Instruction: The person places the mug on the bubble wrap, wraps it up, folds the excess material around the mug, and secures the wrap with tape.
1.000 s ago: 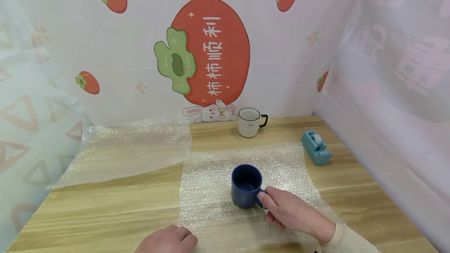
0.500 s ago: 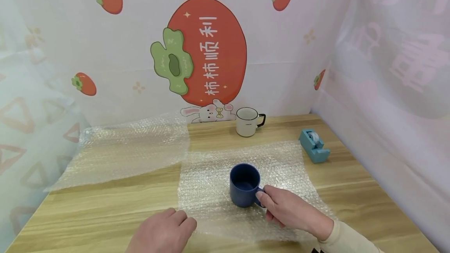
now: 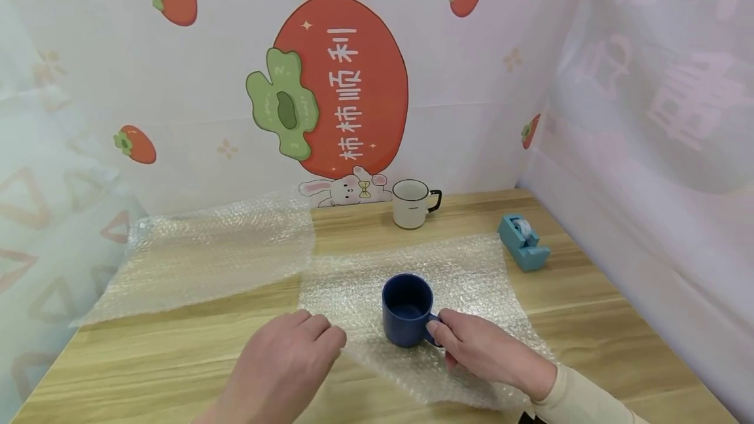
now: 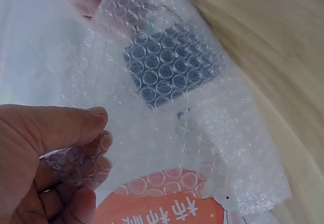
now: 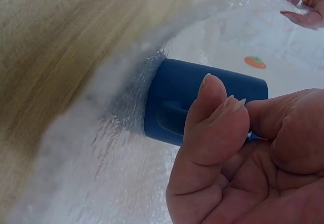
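A dark blue mug (image 3: 406, 319) stands upright on a sheet of bubble wrap (image 3: 459, 260), its handle toward the right. My right hand (image 3: 480, 349) pinches that handle between thumb and fingers; the right wrist view shows the mug (image 5: 177, 87) behind the curled fingers. My left hand (image 3: 288, 358) grips the sheet's near-left corner and holds it up off the table. In the left wrist view the thumb and fingers (image 4: 55, 127) pinch the gathered corner, and the blue mug shows through the raised bubble wrap (image 4: 243, 133).
A white mug (image 3: 410, 205) with a black rim and handle stands at the back. To the right is a teal tape dispenser (image 3: 523, 244). Another bubble wrap sheet (image 3: 206, 254) lies at the back left. A printed cloth wall (image 3: 471, 84) closes off the back of the wooden table (image 3: 147, 358).
My left hand has risen and moved forward, lifting the sheet's near-left corner off the table. My right hand stays on the mug's handle. The head view has shifted slightly.
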Demonstrator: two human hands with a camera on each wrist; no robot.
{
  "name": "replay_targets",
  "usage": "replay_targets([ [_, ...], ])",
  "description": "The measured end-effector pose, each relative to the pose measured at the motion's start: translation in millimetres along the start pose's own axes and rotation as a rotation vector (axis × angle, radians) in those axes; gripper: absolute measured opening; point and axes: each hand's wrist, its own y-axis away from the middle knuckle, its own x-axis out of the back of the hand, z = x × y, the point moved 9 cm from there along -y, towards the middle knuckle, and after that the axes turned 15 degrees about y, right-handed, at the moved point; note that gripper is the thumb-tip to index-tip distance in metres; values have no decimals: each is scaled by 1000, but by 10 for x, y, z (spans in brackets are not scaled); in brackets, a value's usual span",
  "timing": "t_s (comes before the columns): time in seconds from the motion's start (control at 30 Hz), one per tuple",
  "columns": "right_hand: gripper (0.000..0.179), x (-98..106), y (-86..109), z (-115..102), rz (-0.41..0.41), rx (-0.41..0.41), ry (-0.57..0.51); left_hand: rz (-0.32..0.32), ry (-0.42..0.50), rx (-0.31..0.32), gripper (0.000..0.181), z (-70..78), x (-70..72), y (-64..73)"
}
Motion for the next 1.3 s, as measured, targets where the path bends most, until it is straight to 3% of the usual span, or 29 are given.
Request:
replay_targets([
  [0.33, 39, 39, 11, -22, 35, 34, 47, -25, -27, 18, 42, -77, 14, -279],
  [0.63, 37, 74, 18, -26, 37, 35, 72, 8, -33, 33, 37, -160, -17, -467],
  [1.0, 30, 134, 27, -40, 64, 64, 138, 58, -47, 49, 32, -265, -122, -585],
  [1.3, 25, 167, 40, -14, 61, 56, 134, 26, -60, 101, 29, -430, -315, -612],
])
